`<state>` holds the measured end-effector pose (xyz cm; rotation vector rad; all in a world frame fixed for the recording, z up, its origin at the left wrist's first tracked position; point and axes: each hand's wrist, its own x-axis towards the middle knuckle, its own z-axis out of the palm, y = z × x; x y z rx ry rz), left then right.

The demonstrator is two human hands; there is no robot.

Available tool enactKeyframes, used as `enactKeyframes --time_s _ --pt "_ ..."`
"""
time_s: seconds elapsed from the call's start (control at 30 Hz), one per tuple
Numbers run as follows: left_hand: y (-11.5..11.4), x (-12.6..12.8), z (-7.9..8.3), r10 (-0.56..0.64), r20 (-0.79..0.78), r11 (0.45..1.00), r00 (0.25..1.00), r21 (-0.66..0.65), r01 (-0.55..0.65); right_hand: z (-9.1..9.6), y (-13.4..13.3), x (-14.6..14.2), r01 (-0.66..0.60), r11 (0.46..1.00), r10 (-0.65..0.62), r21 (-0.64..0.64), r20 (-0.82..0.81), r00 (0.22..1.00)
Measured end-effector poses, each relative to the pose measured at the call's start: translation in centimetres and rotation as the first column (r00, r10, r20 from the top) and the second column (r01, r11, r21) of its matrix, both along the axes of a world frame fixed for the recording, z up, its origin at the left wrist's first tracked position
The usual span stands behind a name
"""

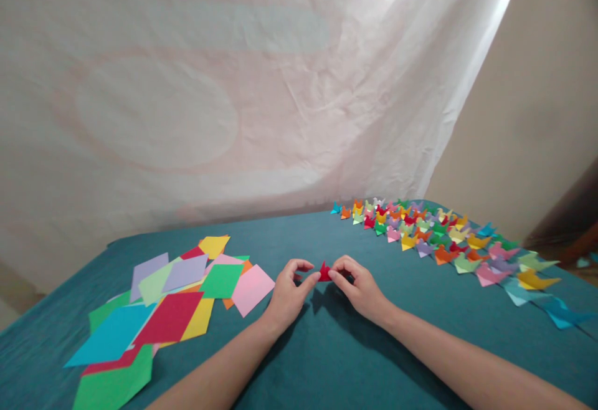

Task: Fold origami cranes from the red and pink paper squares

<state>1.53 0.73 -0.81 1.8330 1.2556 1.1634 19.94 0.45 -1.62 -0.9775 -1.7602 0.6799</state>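
A small red folded-paper bird [324, 272] is held just above the table, with a pointed tip standing up in its middle. My left hand [293, 288] pinches its left side between thumb and fingers. From the other side, my right hand [357, 282] grips the right end between thumb and forefinger. Both hands cast shadows on the cloth below. Nearest to my left hand among the flat papers is a pink sheet [253, 290].
A dark teal cloth covers the table [299, 360]. Loose coloured paper squares [170, 318] overlap in a pile at the left. Several rows of small folded-paper birds [423, 235] stand at the right. A pale hanging sheet [224, 104] closes off the back.
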Motion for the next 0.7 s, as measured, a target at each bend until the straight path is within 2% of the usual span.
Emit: enactKeyframes --time_s 0.43,0.7 --pt "-0.1 0.0 0.1 -0.073 -0.093 0.996 0.993 0.053 0.078 0.0 0.0 0.0 -0.039 0.999 0.038 0.01 0.032 0.999" --pt "-0.3 0.1 0.4 -0.045 -0.189 0.997 0.981 0.047 0.055 -1.2 0.5 -0.2 -0.041 0.999 0.043 -0.017 0.18 0.983"
